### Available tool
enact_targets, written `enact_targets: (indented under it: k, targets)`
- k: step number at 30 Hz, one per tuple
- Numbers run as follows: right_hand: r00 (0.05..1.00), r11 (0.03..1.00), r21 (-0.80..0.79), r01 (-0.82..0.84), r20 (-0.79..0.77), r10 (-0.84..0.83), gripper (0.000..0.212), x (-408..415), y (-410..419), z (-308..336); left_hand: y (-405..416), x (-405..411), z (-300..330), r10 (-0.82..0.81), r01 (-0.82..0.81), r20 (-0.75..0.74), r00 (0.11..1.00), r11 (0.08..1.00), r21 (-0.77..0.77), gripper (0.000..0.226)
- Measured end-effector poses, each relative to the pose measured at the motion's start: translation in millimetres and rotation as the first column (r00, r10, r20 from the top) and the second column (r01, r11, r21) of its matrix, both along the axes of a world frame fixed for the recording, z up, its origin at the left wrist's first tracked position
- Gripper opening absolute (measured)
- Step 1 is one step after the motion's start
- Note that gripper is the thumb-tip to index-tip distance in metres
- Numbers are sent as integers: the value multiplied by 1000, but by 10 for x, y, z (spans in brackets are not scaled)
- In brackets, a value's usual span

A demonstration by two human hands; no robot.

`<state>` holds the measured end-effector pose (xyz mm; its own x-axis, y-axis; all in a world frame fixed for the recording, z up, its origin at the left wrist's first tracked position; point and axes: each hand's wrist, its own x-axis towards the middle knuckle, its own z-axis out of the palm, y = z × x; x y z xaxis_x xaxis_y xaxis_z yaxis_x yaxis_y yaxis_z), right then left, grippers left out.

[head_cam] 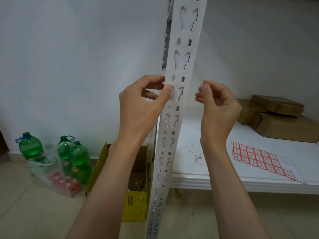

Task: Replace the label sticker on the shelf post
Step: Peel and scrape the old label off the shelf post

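A white slotted shelf post (179,69) runs up the middle of the view. My left hand (143,104) grips its left edge, thumb on the front face and fingers behind. Just right of the post, my right hand (219,102) hovers with thumb and fingertips curled together; whether anything is pinched between them is too small to tell. No sticker shows on the post between my hands. A sheet of red-bordered label stickers (262,161) lies on the white shelf board (207,180), with part of its backing bare. Small red and dark scraps (198,157) lie on the board near the post.
Brown taped parcels (279,118) are stacked at the back right of the shelf. On the tiled floor to the left stand green bottles (31,147), some in a clear bag, and an open yellow cardboard box (136,183) beside the post's foot. A pale wall lies behind.
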<state>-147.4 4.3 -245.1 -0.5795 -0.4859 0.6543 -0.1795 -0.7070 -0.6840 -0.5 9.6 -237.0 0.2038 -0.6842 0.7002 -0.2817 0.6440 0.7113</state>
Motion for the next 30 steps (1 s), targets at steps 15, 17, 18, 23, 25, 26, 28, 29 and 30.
enact_targets:
  k: [15,17,18,23,25,26,28,29,30]
  targets:
    - [999,925,378,-16,-26,28,11,-373,-75,-321,100,-67,68,132,-119,140,981,988,-94,33]
    - [998,911,413,-16,-43,37,16,-402,-93,-365,91,-80,94,174,-160,165,971,982,-97,34]
    - [998,907,422,-12,-49,35,17,-413,-97,-380,88,-97,109,197,-182,175,965,979,-96,36]
    - [997,897,442,8,-77,29,17,-452,-109,-396,105,-200,192,294,-279,227,928,955,-96,39]
    - [994,887,461,10,-101,41,19,-466,-117,-407,110,-219,199,310,-294,240,920,951,-98,38]
    - [991,878,479,14,-121,50,19,-471,-120,-417,109,-222,197,316,-299,242,918,949,-102,38]
    - [981,850,526,31,-177,74,19,-475,-128,-444,106,-230,193,323,-304,244,915,946,-111,38]
    - [975,836,547,43,-205,85,20,-477,-134,-460,101,-234,190,328,-309,246,912,944,-115,37]
    - [970,824,563,54,-227,91,21,-478,-140,-478,97,-239,189,336,-315,246,909,942,-119,37]
